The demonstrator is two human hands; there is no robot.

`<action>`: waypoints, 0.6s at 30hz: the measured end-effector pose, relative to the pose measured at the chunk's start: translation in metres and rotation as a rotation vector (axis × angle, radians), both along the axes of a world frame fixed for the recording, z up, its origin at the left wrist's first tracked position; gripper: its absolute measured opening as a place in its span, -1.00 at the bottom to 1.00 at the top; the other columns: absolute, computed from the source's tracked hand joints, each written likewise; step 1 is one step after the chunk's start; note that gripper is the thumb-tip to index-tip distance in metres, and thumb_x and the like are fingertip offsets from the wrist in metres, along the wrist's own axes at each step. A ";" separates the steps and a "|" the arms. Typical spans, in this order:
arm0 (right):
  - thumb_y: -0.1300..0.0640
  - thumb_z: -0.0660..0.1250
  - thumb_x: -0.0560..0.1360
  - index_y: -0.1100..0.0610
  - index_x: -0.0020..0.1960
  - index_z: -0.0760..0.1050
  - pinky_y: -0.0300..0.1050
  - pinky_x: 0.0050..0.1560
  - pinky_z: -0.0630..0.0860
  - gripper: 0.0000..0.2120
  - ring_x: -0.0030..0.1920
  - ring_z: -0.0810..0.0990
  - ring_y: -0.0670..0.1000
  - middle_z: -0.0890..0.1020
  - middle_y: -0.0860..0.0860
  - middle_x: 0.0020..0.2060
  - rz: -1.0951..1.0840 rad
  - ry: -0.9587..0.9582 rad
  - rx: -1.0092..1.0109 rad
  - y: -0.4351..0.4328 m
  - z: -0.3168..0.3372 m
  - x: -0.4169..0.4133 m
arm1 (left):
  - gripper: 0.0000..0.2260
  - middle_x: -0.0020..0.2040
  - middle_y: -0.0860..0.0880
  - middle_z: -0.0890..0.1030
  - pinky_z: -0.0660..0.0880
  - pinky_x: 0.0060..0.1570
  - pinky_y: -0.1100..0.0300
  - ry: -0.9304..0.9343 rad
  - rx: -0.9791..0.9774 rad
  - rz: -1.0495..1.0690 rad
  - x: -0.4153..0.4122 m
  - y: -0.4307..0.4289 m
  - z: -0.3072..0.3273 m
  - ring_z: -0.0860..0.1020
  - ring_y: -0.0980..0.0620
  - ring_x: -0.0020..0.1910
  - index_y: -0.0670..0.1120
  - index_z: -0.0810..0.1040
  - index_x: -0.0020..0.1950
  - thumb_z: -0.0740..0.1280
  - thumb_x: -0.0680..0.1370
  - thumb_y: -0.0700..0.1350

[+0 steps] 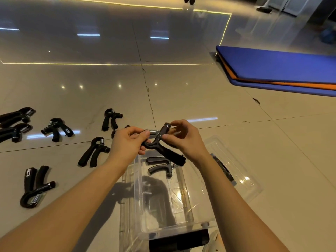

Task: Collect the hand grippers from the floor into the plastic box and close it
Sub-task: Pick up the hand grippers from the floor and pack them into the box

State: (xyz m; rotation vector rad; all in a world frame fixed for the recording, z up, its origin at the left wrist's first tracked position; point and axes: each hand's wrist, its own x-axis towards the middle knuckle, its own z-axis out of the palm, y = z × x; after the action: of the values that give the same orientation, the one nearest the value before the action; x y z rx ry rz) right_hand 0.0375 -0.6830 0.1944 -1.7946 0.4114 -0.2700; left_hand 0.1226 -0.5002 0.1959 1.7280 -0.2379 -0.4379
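Note:
Both hands hold one black hand gripper over the far end of the clear plastic box. My left hand pinches its spring end and my right hand holds its knob end. One hand gripper lies inside the box at its far end. Several more hand grippers lie on the floor to the left, among them one close to my left wrist, one at the near left and one farther out. The box's clear lid lies to its right.
A blue and orange folded mat lies on the floor at the far right. The floor is glossy beige tile with reflections. A dark object sits at the near end of the box.

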 end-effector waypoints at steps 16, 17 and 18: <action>0.01 0.66 0.29 -0.05 0.53 0.23 0.03 0.23 0.57 -0.06 0.17 0.59 0.04 0.57 0.03 0.16 0.183 0.238 -0.339 -0.005 -0.049 -0.011 | -0.47 0.32 0.16 0.47 0.47 0.10 0.16 -0.201 0.302 -0.099 -0.004 0.026 -0.047 0.49 0.15 0.21 0.09 0.41 0.47 0.41 0.53 0.17; 0.04 0.66 0.29 -0.04 0.52 0.25 -0.02 0.19 0.59 -0.07 0.14 0.60 0.04 0.57 0.04 0.14 0.174 0.251 -0.309 -0.006 -0.058 -0.014 | -0.38 0.40 0.16 0.40 0.43 0.21 0.12 -0.203 0.323 -0.132 -0.003 0.032 -0.054 0.43 0.14 0.30 0.11 0.34 0.53 0.43 0.51 0.18; 0.08 0.66 0.29 -0.03 0.51 0.25 -0.09 0.12 0.61 -0.09 0.12 0.61 0.03 0.57 0.05 0.13 0.169 0.267 -0.270 -0.006 -0.065 -0.017 | -0.30 0.50 0.13 0.31 0.39 0.33 0.04 -0.196 0.339 -0.170 -0.004 0.038 -0.062 0.36 0.11 0.40 0.14 0.28 0.56 0.44 0.48 0.21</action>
State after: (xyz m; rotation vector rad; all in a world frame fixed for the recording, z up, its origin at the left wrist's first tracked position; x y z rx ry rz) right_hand 0.0205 -0.6885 0.1290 -2.1278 0.4219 0.0368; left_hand 0.1183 -0.4626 0.1338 2.0952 -0.4764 -0.4511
